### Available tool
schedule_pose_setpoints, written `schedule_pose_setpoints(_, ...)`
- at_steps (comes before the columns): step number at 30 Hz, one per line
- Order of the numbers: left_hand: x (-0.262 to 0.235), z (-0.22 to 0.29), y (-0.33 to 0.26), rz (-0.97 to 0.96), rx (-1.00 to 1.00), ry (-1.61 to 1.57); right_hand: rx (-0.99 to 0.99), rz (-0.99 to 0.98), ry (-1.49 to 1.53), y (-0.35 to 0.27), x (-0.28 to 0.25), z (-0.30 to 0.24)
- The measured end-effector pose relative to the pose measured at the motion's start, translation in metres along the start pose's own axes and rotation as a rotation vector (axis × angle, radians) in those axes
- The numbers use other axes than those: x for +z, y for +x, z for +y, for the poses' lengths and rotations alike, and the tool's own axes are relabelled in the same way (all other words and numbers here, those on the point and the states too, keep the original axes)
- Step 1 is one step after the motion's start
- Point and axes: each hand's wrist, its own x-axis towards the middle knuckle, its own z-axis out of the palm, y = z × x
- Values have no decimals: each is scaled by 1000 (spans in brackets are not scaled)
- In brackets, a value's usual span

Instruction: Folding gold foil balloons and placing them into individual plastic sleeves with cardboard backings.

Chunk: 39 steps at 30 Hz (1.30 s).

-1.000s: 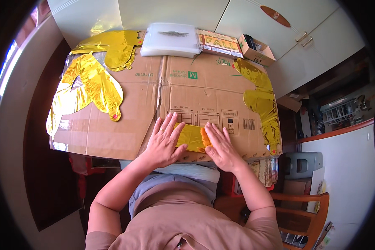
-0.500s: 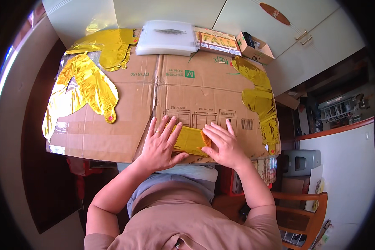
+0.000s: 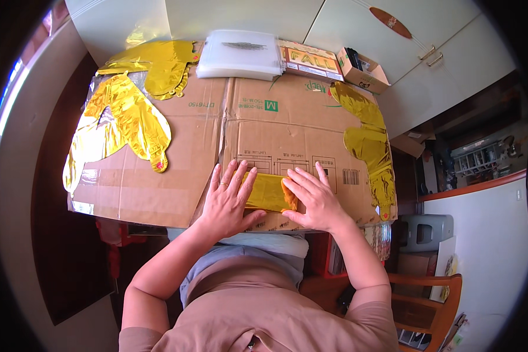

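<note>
A flat, folded gold foil balloon [image 3: 266, 190] lies on the cardboard sheet [image 3: 188, 135] close to the near edge. My left hand [image 3: 227, 196] rests palm down over its left end, fingers spread. On the right end lies my right hand [image 3: 315, 196], also palm down with fingers stretched out; an orange-tinted edge of the foil shows beside its thumb. What lies beneath both palms is hidden. Unfolded gold foil balloons spread at the far left [image 3: 152, 64], at the left [image 3: 120, 126] and along the right edge [image 3: 366, 144].
A stack of clear plastic bags [image 3: 239, 54] sits at the back of the table, beside a flat printed box [image 3: 312, 60] and a small open carton [image 3: 364, 71] holding dark items. Pale cabinets [image 3: 364, 35] stand behind. A wooden chair [image 3: 449, 305] is at the lower right.
Both hands stay on the folded foil, with only a slight shift of the fingers. The folded balloon lies a little straighter. The whole view has shifted slightly.
</note>
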Motion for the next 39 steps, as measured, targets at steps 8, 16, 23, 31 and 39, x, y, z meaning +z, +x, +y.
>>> schedule_pose_setpoints(8,-12,-1,5,-31,-21,-39,54,1,136,4,-4,8)
schedule_pose_setpoints(16,-22,-2,10,-28,-17,-38,97,20,202,10,-6,14)
schedule_pose_setpoints(23,-33,-6,11,-26,-16,-136,183,96,296,14,-11,37)
schedule_pose_setpoints(31,-79,-28,34,119,4,-485,370,334,97,107,-59,162)
schedule_pose_setpoints(39,-85,-55,85,190,82,-431,326,151,-353,219,-19,275)
